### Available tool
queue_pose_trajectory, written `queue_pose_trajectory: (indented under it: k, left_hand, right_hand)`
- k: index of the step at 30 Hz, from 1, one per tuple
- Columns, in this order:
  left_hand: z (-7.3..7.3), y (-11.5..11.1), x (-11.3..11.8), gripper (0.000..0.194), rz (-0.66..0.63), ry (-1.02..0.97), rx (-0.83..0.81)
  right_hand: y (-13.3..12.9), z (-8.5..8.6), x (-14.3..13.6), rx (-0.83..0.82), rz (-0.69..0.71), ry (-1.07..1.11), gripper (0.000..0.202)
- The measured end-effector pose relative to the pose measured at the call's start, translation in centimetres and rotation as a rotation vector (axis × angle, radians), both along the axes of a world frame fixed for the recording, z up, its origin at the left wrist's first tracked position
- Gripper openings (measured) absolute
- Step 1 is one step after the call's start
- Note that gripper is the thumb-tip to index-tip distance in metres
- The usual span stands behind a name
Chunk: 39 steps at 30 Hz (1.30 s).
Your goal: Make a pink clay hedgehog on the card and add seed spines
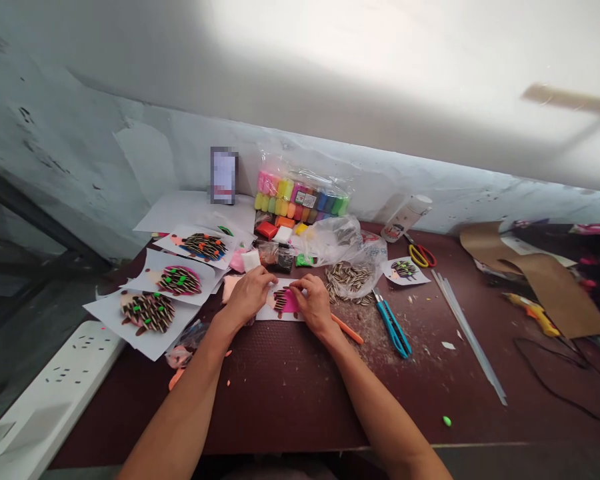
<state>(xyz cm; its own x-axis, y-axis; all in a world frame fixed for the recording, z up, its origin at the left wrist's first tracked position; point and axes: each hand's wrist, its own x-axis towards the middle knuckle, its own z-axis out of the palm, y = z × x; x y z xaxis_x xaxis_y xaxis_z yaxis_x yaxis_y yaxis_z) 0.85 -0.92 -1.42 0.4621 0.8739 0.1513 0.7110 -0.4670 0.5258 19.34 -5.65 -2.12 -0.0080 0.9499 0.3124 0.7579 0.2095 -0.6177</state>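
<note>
A small white card lies on the table between my hands. On it is a magenta clay shape with rows of striped sunflower seeds stuck in its left part. My left hand rests at the card's upper left, fingers bent together; whatever is in them is too small to make out. My right hand is over the card's right side, thumb and finger pinched at a dark sunflower seed near the shape's top edge. A loose heap of sunflower seeds lies right of my right hand, partly under a clear plastic bag.
Finished-looking seed hedgehogs on paper lie left; another card lies right. Coloured clay packs, a phone and a bottle stand behind. Rightward are a blue cutter, scissors, glue sticks and a glue gun.
</note>
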Motion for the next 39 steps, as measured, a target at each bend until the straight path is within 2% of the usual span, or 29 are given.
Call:
queue_pose_trajectory:
  k: [10,22,39]
  left_hand:
    - [-0.12,0.09,0.1,0.033,-0.059,0.005,0.071]
    - [0.01,0.25,0.06,0.036,-0.129,0.024,-0.033]
    - [-0.68,0.43,-0.02,0.038,-0.131,0.005,-0.019]
  right_hand:
    - [0.17,-0.28,-0.03,-0.013,0.023,-0.032,0.016]
    - [0.24,-0.1,-0.08,-0.032,0.035,-0.075,0.016]
    - [0.55,0.3,0.13,-0.041,0.09,-0.124,0.016]
